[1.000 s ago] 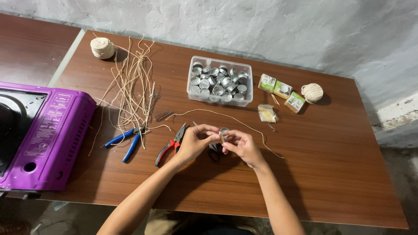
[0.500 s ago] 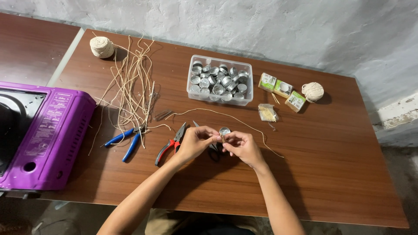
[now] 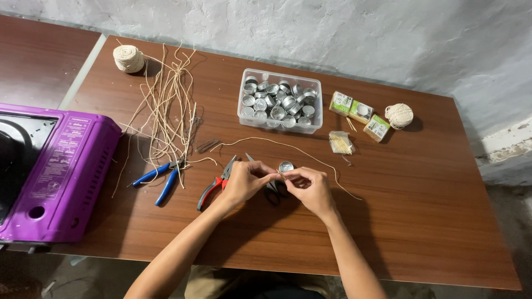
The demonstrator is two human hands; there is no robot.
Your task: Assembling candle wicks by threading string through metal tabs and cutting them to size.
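My left hand (image 3: pixel 247 180) and my right hand (image 3: pixel 311 188) meet over the middle of the brown table (image 3: pixel 421 221). Both pinch a short piece of tan string (image 3: pixel 281 175) between their fingertips. Just beyond the fingertips stands a small round metal cup (image 3: pixel 286 166). A long tan string (image 3: pixel 277 144) curves across the table behind the hands. Red-handled pliers (image 3: pixel 216 182) lie beside my left hand. Black scissors (image 3: pixel 272 194) lie partly hidden under the hands.
A clear tub (image 3: pixel 280 103) holds several metal cups. Left of it are loose string strands (image 3: pixel 166 105), a string ball (image 3: pixel 128 58), blue-handled pliers (image 3: pixel 160 180) and a purple stove (image 3: pixel 52 171). Small boxes (image 3: pixel 357 115), a toothpick bag (image 3: pixel 339 143) and another string ball (image 3: pixel 398 116) sit right.
The fingertips of both hands have drawn closer and lower over the short string. Everything else on the table stays put.
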